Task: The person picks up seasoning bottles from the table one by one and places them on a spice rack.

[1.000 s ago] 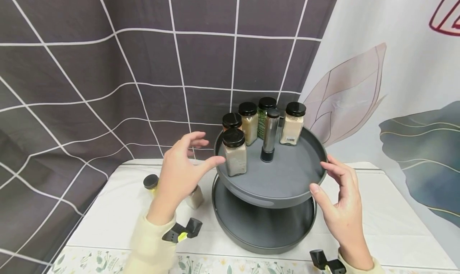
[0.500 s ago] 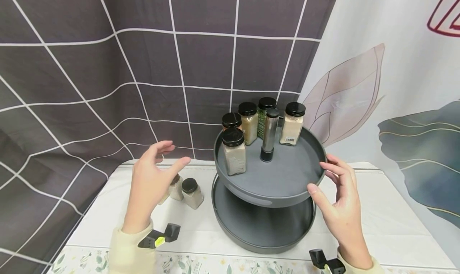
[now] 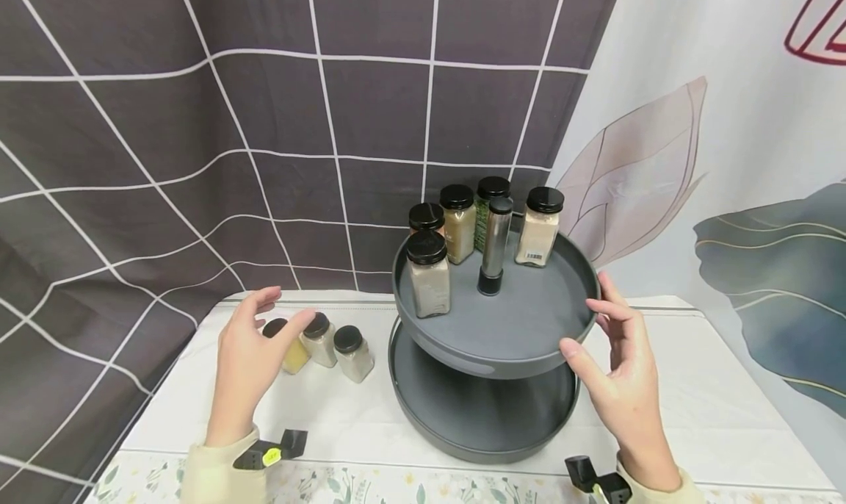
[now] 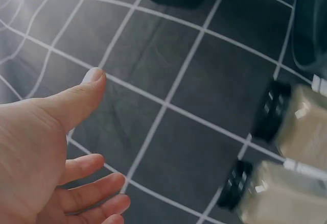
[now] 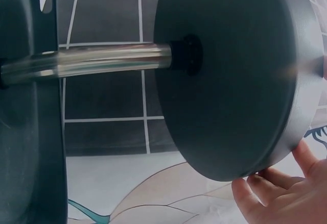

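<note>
My left hand is over the left of the table with thumb and fingers apart and nothing between them. Beside it stand a jar of yellow spice and two jars of pale powder, a middle one and a right one, all black-lidded. The yellow jar is partly behind the thumb. My right hand rests its fingertips and thumb against the outer rim of the upper tray of a grey two-tier turntable. In the right wrist view, the fingertips touch that tray's edge.
Several spice jars stand on the upper tray, including a grey-white one at its left and a cream one at back right. A metal post rises from its middle. The lower tray lies beneath. A dark grid-patterned backdrop hangs behind.
My left hand has moved left and down, from beside the upper tray's grey-white jar to the jars on the table. My right hand stays at the rim, almost unmoved.
</note>
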The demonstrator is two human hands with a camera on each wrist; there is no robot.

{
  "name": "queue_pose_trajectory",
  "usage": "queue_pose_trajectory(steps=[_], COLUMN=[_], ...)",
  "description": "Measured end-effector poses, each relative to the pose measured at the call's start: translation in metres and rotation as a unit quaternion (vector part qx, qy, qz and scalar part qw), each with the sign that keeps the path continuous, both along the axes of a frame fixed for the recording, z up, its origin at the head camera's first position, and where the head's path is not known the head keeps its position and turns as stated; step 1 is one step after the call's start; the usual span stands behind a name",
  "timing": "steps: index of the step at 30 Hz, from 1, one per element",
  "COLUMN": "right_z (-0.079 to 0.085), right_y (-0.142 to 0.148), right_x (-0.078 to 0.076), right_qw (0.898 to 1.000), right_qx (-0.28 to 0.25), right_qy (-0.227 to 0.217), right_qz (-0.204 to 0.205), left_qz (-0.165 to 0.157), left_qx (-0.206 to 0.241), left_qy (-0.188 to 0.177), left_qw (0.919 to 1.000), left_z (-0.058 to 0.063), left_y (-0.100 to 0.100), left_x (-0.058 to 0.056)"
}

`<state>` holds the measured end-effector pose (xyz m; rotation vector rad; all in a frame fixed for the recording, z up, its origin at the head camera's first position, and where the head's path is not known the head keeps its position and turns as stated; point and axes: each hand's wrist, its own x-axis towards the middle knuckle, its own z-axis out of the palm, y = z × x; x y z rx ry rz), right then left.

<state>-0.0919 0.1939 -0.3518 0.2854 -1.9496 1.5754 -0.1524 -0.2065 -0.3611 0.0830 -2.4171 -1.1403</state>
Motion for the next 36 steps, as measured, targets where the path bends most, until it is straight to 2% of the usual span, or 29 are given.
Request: queue_pose_trajectory(steps=[12,23,29,36], right_z=[-0.005,-0.005,-0.005,-0.001], right_y=[0.007,0.007,0.007,0.002], right_x=[-0.007,-0.004,-0.005,-0.005], right_qw=[0.997,0.997,0.997,0.993], right_qx=[0.079,0.078,0.079,0.092], right_qy=[0.020,0.007,0.003,0.066], right_qz=[-0.011,-0.009,-0.016,-0.022], left_qz=[0.017,0.024,0.020,0.007], left_qx=[-0.011,0.030,0.049,0.073], left_qy=[-0.051,-0.080,-0.084,-0.091], left_qw=[0.9985,0.9960,0.9951,0.9932], left_z=[-0.030,-0.060,-0.065,-0.071], left_y=[-0.026,-0.036,-0.037,-0.040], left_x=[-0.003,-0.005,-0.006,-0.007])
